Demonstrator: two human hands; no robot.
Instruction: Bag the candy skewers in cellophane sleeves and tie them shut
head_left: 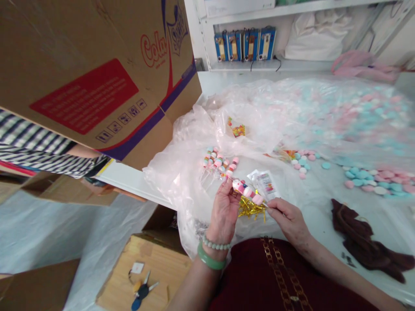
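A marshmallow skewer (248,191) with pink and white pieces is held slantwise between my two hands. My left hand (224,209), wearing a bead bracelet and a green bangle, closes its fingers on the upper left end. At the lower right end, my right hand (288,219) pinches the thin stick. Just beneath lie gold twist ties (251,209) in a loose heap. Small printed packets (267,185) rest behind the skewer. To the left, several more marshmallow skewers (215,159) lie together on clear plastic, their sticks pointing toward me.
A large cardboard box (97,52) stands at the left. Pink, blue and white marshmallows (379,179) lie at the right, with a plastic bag (340,112) of more behind. A dark brown cloth (359,242) is at front right. Keys (142,293) lie on a wooden surface below. Someone in stripes stands behind the box.
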